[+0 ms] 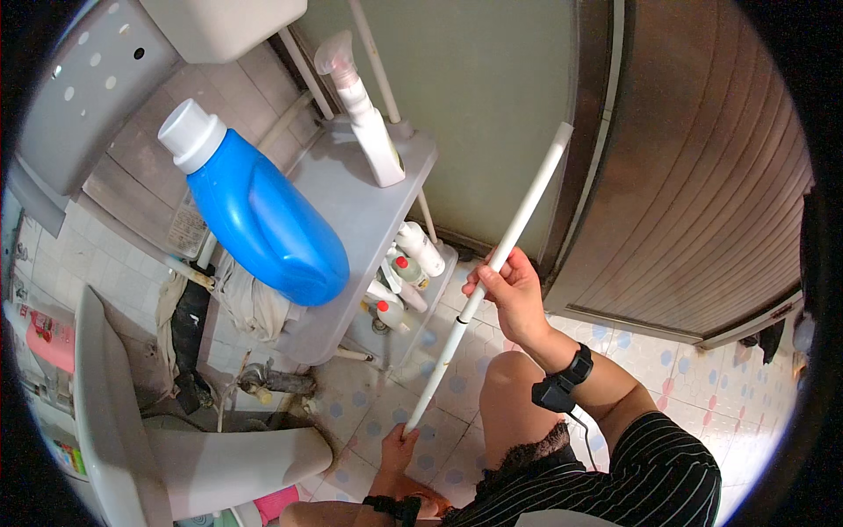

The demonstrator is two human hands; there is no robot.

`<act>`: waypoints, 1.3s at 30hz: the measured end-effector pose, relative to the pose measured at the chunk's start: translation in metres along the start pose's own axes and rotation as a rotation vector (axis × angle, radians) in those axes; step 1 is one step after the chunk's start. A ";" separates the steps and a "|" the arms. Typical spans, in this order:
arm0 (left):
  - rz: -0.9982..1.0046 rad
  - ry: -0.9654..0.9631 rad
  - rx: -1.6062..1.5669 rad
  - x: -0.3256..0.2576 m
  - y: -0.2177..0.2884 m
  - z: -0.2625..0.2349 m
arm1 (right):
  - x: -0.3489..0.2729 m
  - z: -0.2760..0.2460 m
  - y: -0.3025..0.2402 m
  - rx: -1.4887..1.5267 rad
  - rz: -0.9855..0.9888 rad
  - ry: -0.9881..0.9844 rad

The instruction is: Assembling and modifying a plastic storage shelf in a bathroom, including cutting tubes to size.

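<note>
Our left hand (398, 443) grips the low end of the white pole (488, 274), and our right hand (512, 294) is closed around its middle. The pole slants up just right of the shelf (351, 211), which carries a blue jug (263, 220) and a spray bottle (360, 110) beyond.

A long, thin white pole (492, 268) is slanting across the middle of the view, from its lower end near the tiled floor (457, 386) up to its upper end in front of the green wall. It is looking straight and smooth, with a small dark ring around it a little below its middle. The right hand (512, 294) is gripping it near the middle, and the left hand (399, 448) is holding its lower end.
</note>
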State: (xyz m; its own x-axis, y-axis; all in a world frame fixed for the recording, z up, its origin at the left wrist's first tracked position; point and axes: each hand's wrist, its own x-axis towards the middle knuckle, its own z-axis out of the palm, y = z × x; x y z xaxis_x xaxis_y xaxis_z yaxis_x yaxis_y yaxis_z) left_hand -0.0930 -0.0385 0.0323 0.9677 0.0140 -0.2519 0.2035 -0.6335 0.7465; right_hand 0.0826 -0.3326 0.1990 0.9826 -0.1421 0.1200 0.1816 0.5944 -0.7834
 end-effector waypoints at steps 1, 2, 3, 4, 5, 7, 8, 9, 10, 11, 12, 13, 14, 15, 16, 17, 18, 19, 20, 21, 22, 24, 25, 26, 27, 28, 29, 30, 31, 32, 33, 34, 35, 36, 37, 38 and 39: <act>-0.010 -0.004 -0.006 0.000 0.001 0.000 | -0.001 0.000 -0.001 0.004 0.006 0.008; -0.019 -0.008 -0.012 0.000 0.001 0.000 | -0.001 0.000 -0.001 0.009 0.013 0.015; -0.018 -0.009 -0.011 0.000 0.003 -0.001 | -0.001 -0.001 -0.001 0.009 0.011 0.017; -0.006 -0.002 -0.001 0.000 0.006 -0.001 | -0.001 -0.004 0.000 0.021 -0.003 0.008; 0.005 0.005 0.009 0.000 0.007 -0.001 | -0.001 -0.005 0.000 0.034 -0.017 -0.002; 0.013 0.009 0.005 0.000 0.008 -0.001 | -0.002 -0.003 -0.002 0.028 -0.009 0.014; 0.020 0.012 -0.001 0.000 0.008 -0.001 | -0.002 -0.002 -0.003 0.021 0.000 0.028; 0.021 0.012 0.000 0.000 0.007 0.000 | -0.002 -0.003 -0.002 0.021 -0.002 0.028; 0.018 0.006 0.016 0.001 0.005 0.001 | -0.002 -0.006 -0.001 0.029 -0.007 0.017; 0.015 0.001 0.033 0.001 0.004 0.001 | -0.003 -0.008 -0.001 0.037 -0.012 0.005; 0.015 0.001 0.033 0.001 0.005 0.001 | -0.003 -0.008 -0.002 0.038 -0.012 0.005; 0.002 -0.001 0.029 0.000 0.007 0.001 | -0.004 -0.008 -0.002 0.041 -0.014 0.010; -0.010 -0.004 0.026 0.000 0.009 0.001 | -0.005 -0.008 -0.003 0.045 -0.016 0.016; -0.008 -0.004 0.026 0.000 0.011 0.002 | -0.005 -0.009 -0.003 0.044 -0.017 0.016; -0.005 -0.004 0.016 -0.001 0.013 0.002 | -0.004 -0.010 -0.002 0.046 -0.020 0.019; -0.001 -0.004 0.007 -0.001 0.014 0.002 | -0.004 -0.011 -0.002 0.048 -0.023 0.021; -0.001 -0.004 0.007 0.000 0.014 0.002 | -0.005 -0.011 -0.002 0.048 -0.024 0.022; -0.003 -0.011 0.004 0.000 0.014 0.002 | -0.005 -0.011 -0.002 0.056 -0.026 0.008; -0.006 -0.018 0.001 0.000 0.013 0.002 | -0.005 -0.011 -0.002 0.063 -0.029 -0.006; -0.006 -0.018 0.001 0.000 0.011 0.003 | -0.006 -0.010 -0.003 0.063 -0.029 -0.006; 0.015 -0.008 -0.004 0.001 0.009 0.004 | -0.007 -0.009 -0.006 0.013 -0.043 -0.026; 0.037 -0.001 -0.010 0.001 0.010 0.005 | -0.008 -0.009 -0.007 -0.040 -0.059 -0.044; 0.035 0.008 -0.014 0.000 0.014 0.005 | -0.008 -0.010 -0.006 -0.047 -0.080 -0.059; 0.033 0.015 -0.018 0.000 0.017 0.005 | -0.009 -0.010 -0.006 -0.054 -0.102 -0.073; 0.031 0.015 -0.017 0.000 0.016 0.005 | -0.008 -0.010 -0.006 -0.053 -0.100 -0.072; 0.033 0.020 -0.009 0.000 0.015 0.005 | -0.007 -0.009 -0.007 -0.045 -0.088 -0.074; 0.034 0.025 -0.001 0.001 0.013 0.006 | -0.007 -0.009 -0.007 -0.037 -0.075 -0.074; 0.033 0.025 -0.001 0.001 0.010 0.006 | -0.007 -0.010 -0.006 -0.036 -0.074 -0.074; 0.011 0.036 -0.022 0.001 0.007 0.007 | -0.007 -0.011 -0.006 -0.028 -0.063 -0.105; -0.011 0.047 -0.044 0.001 0.004 0.008 | -0.007 -0.012 -0.005 -0.019 -0.052 -0.135; -0.011 0.049 -0.046 0.002 0.003 0.008 | -0.008 -0.012 -0.004 -0.021 -0.052 -0.137; -0.005 0.063 -0.006 0.002 0.001 0.007 | -0.009 -0.011 -0.003 0.002 -0.013 -0.166; 0.000 0.077 0.035 0.002 0.000 0.006 | -0.009 -0.010 -0.001 0.024 0.027 -0.195; 0.000 0.075 0.033 0.004 -0.001 0.008 | -0.010 -0.011 0.000 0.022 0.027 -0.194; 0.014 0.086 0.020 0.005 -0.003 0.010 | -0.011 -0.012 0.002 0.001 0.054 -0.212; 0.028 0.098 0.008 0.005 -0.004 0.011 | -0.011 -0.012 0.002 -0.020 0.082 -0.230; 0.025 0.099 0.008 0.004 -0.004 0.011 | -0.012 -0.010 0.004 -0.019 0.084 -0.232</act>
State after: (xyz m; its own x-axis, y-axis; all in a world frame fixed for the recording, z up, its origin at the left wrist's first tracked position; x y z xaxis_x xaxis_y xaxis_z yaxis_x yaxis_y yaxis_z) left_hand -0.0911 -0.0444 0.0221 0.9824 0.0748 -0.1709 0.1787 -0.6404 0.7469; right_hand 0.0714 -0.3362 0.1885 0.9774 0.0944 0.1889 0.0999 0.5814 -0.8074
